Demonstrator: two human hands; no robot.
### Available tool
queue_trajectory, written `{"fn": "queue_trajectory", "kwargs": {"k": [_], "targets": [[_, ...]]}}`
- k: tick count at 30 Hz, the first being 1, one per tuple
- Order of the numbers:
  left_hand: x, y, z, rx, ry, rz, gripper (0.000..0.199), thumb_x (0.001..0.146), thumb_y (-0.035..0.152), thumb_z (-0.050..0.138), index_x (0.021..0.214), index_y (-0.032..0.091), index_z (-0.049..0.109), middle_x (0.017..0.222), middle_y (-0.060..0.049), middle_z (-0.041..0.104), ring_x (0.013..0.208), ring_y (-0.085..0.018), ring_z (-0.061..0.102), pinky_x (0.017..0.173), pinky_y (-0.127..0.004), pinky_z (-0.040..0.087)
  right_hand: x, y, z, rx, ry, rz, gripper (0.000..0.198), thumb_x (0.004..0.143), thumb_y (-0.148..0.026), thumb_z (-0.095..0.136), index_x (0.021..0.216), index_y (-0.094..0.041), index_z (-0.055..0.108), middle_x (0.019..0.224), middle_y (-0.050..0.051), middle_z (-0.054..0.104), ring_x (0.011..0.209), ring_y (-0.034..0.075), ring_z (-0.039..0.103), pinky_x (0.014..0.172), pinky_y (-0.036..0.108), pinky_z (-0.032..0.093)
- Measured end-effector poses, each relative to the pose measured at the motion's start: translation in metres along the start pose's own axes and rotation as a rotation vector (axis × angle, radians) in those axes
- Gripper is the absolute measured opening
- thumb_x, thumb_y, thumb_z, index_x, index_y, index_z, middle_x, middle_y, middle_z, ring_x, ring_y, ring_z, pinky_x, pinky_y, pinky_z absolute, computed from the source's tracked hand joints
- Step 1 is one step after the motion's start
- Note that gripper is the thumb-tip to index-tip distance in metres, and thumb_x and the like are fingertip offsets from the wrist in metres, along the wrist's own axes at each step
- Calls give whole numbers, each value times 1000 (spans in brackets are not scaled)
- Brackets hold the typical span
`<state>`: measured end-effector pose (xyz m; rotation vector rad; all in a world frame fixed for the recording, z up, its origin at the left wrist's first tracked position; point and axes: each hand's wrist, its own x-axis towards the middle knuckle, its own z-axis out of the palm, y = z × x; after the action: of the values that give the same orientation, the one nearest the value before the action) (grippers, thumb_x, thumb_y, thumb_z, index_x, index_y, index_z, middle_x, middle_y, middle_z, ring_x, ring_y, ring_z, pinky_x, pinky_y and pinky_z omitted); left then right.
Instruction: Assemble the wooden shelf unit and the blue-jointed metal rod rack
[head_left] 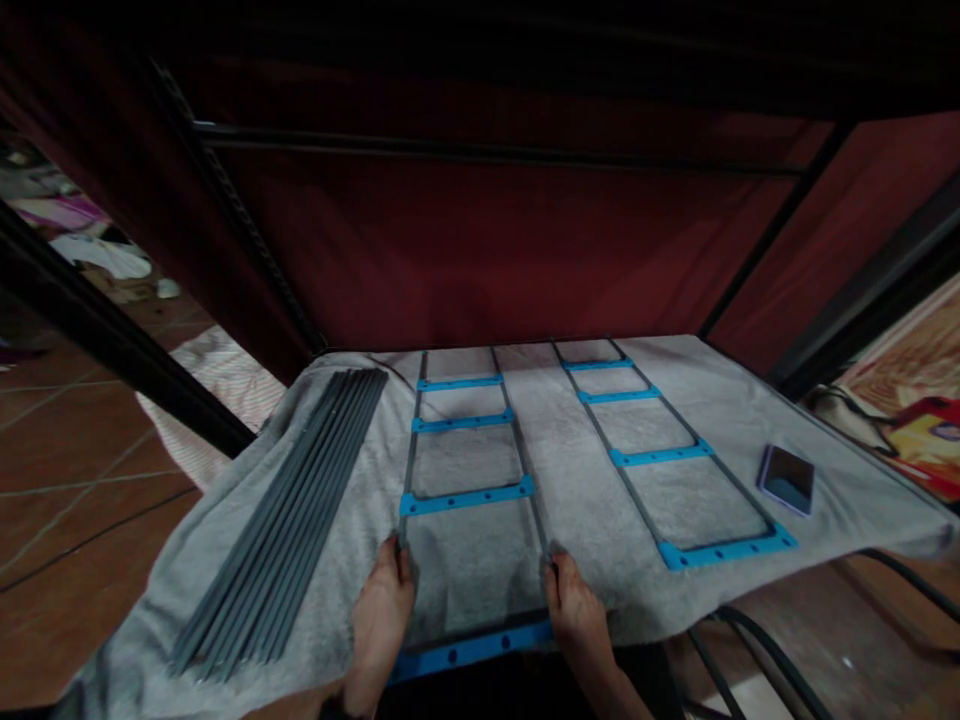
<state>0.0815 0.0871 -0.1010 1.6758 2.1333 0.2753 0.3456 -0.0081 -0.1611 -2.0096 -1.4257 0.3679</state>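
A ladder-like frame of thin grey rods joined by blue crosspieces point(466, 498) lies on a grey cloth, pointing away from me. My left hand point(384, 605) is closed around its left rod, and my right hand point(576, 608) grips the right rod at about the same distance. Between my wrists, the nearest blue crosspiece point(480, 650) sits at the cloth's front edge, its ends partly hidden by my hands. To the right rests a second frame point(664, 456) of the same kind, untouched.
On the left lies a bundle of loose grey rods point(289, 520). A phone point(787, 479) rests at the right on the grey cloth point(739, 400). Dark metal bars and a red panel point(480, 250) enclose the back. Black curved tubing point(765, 650) stands at lower right.
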Motion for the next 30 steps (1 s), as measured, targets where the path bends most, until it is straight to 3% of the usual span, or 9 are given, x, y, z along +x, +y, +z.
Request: {"fn": "queue_trajectory", "kwargs": {"k": [4, 10, 13, 16, 21, 26, 30], "targets": [[1, -2, 2, 80, 53, 42, 47, 100, 33, 28, 135, 11, 51, 115, -19, 70, 94, -29, 72, 79, -38, 53, 2, 4, 3, -1, -12, -25, 55, 98, -57, 23, 109, -22, 63, 104, 17, 74, 89, 31, 74, 75, 39, 59], [4, -9, 8, 105, 197, 126, 41, 98, 30, 36, 124, 11, 62, 129, -20, 61, 115, -29, 64, 91, -37, 52, 2, 12, 6, -55, -7, -100, 43, 99, -49, 26, 102, -26, 62, 100, 14, 74, 83, 29, 74, 67, 38, 59], [11, -19, 3, 0, 187, 150, 41, 98, 35, 36, 119, 12, 64, 124, -17, 64, 108, -26, 66, 91, -35, 52, 6, 19, 9, -69, 4, -142, 38, 98, -45, 30, 105, -25, 61, 102, 14, 74, 86, 30, 74, 69, 38, 58], [22, -37, -10, -14, 283, 198, 43, 98, 37, 36, 118, 12, 64, 116, -15, 64, 106, -25, 64, 95, -34, 49, 12, 23, 8, -102, -21, -155, 29, 95, -39, 36, 105, -24, 59, 103, 13, 74, 87, 28, 74, 71, 36, 57], [37, -69, -36, 296, 447, 161, 43, 97, 31, 37, 116, 5, 64, 106, -17, 61, 98, -29, 57, 93, -41, 45, 21, 18, -2, -196, -84, -128, 20, 91, -26, 40, 103, -22, 56, 100, 10, 74, 85, 23, 74, 71, 29, 52], [37, -71, -48, 533, 420, 138, 40, 94, 14, 34, 123, 5, 60, 107, -16, 60, 95, -27, 54, 85, -37, 43, 25, 11, -7, -213, -123, -123, 21, 92, -21, 37, 100, -20, 56, 91, 8, 74, 75, 21, 73, 67, 28, 49], [41, -62, -51, 613, 380, 115, 39, 94, 10, 29, 113, 7, 62, 100, -15, 60, 95, -27, 56, 81, -34, 41, 28, 8, -7, -188, -98, -129, 20, 92, -23, 40, 98, -20, 59, 91, 9, 75, 77, 22, 73, 66, 28, 49]]}}
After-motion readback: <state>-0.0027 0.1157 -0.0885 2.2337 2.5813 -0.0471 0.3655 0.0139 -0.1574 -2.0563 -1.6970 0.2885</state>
